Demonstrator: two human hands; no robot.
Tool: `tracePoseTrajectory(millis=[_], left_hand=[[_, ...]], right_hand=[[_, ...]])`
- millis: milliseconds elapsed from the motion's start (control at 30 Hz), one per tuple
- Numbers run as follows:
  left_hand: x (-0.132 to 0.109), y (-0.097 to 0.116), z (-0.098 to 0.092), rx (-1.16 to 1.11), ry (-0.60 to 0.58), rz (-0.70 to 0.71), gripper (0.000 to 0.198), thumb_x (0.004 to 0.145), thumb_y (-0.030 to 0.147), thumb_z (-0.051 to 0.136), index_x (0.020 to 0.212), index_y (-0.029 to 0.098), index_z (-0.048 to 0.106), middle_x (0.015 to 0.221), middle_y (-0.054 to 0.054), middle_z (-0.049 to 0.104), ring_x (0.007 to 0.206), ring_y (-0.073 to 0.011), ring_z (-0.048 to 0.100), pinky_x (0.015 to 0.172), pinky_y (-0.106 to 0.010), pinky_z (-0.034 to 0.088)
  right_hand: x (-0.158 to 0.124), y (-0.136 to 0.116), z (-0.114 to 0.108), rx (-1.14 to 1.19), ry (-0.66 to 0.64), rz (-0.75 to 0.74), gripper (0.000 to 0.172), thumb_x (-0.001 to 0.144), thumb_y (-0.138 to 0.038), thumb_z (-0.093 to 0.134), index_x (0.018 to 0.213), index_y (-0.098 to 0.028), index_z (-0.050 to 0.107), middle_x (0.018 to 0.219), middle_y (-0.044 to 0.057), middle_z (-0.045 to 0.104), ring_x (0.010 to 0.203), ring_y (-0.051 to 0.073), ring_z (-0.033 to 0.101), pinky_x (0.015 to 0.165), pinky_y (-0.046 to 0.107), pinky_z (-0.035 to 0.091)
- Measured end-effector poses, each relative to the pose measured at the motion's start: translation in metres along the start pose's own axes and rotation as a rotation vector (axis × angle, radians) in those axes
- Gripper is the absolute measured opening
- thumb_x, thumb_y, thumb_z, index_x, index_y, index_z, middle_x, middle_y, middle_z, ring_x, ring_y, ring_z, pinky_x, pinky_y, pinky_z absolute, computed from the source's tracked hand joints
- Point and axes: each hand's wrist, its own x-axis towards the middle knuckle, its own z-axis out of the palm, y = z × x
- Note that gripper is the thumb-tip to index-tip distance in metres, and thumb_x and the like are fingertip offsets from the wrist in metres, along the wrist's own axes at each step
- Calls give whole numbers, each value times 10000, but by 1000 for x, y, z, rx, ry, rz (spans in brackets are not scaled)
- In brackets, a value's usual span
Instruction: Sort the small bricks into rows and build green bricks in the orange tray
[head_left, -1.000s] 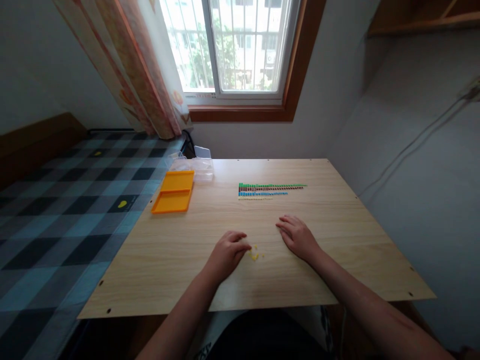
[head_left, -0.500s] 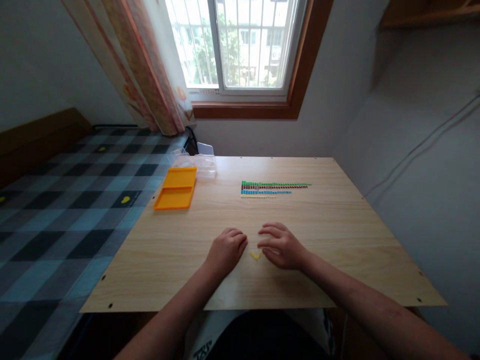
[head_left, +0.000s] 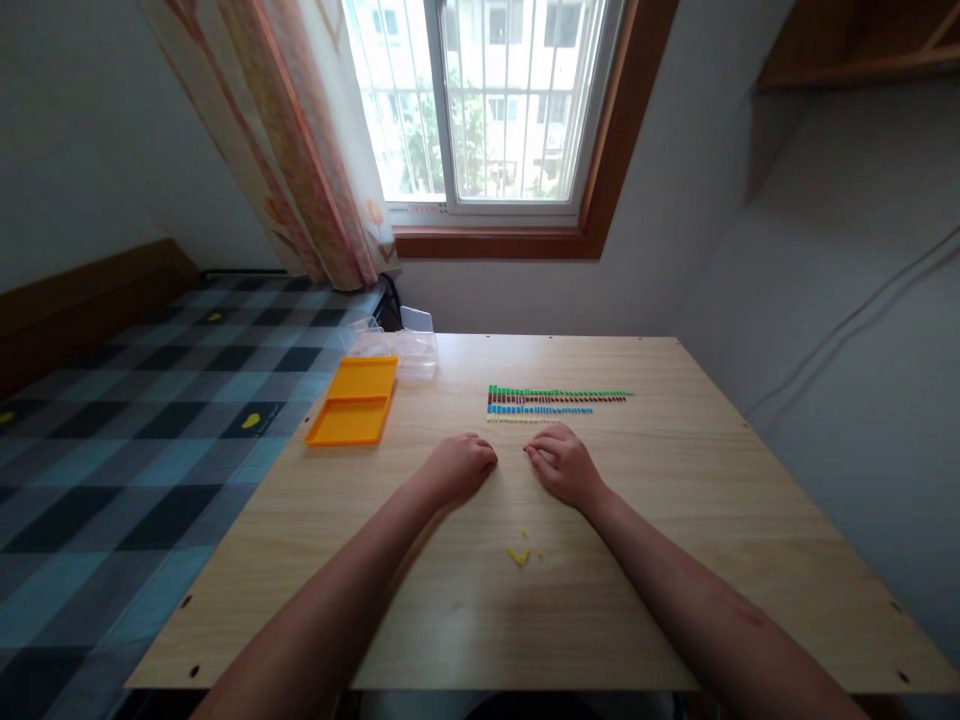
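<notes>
My L hand (head_left: pixel 463 465) is curled, R hand (head_left: pixel 566 468) has fingertips close tog.; can't tell if either pinches anything. Yellow bits (head_left: pixel 519 559) lie mid-near on the surface (head_left: pixel 450 625), coloured rows (head_left: pixel 510 409) far. IMO go light, fingers low, so no row gets nudged.

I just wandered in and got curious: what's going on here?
A person sits at a wooden table, left hand and right hand close together just short of four rows of tiny pieces: green, brown, blue and cream. Whether the fingers pinch anything is too small to tell. Some loose yellow pieces lie nearer the person. An orange tray and clear plastic containers stand at the table's far left.
</notes>
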Motion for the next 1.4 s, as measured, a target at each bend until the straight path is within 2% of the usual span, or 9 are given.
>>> tracePoseTrajectory(millis=[100,233,400,533,767,1200,1400], left_hand=[[6,-14,1,51,33,-23,201,866,124,606,738,213,733,816,-56,746,798,-200,640,764,-295,491],[9,-23,4,77,106,-65,200,928,188,594,810,223,752,902,-51,769,833,-198,635,764,-296,486],[5,-27,9,-3,202,-126,187,962,226,579,963,233,767,974,-40,781,884,-200,653,809,-314,506],[-1,-35,9,-94,241,-169,187,950,202,586,994,216,767,963,-43,782,891,-197,670,834,-328,525],[-3,-44,11,-89,218,-73,235,902,113,609,971,246,790,1021,-23,777,929,-199,662,849,-344,536],[1,-41,11,-63,216,-87,289,923,108,567,1107,222,759,1068,-65,746,968,-207,640,888,-358,534],[4,-37,8,21,179,-74,224,949,165,570,1035,242,762,1052,-68,727,966,-210,624,865,-353,532]], right_hand=[[-2,-1,0,24,3,16,194,958,-250,580,847,-227,736,832,72,713,850,233,632,812,393,508],[-2,-2,-1,62,-10,60,214,967,-273,564,847,-226,734,805,62,715,808,221,640,766,368,498],[-2,0,-2,147,-12,131,233,969,-304,566,845,-217,743,746,48,700,709,199,620,662,332,480],[-4,2,-3,215,6,174,228,967,-305,575,861,-211,754,771,52,718,710,195,634,660,321,487],[-4,4,-4,259,2,213,234,963,-296,584,853,-187,759,779,68,731,727,195,652,670,312,494],[-4,5,-3,287,-11,237,209,955,-286,602,870,-192,768,800,71,739,744,201,664,685,312,500],[-3,4,-3,280,-8,229,215,952,-274,598,849,-186,765,779,71,733,724,197,656,673,307,493]])
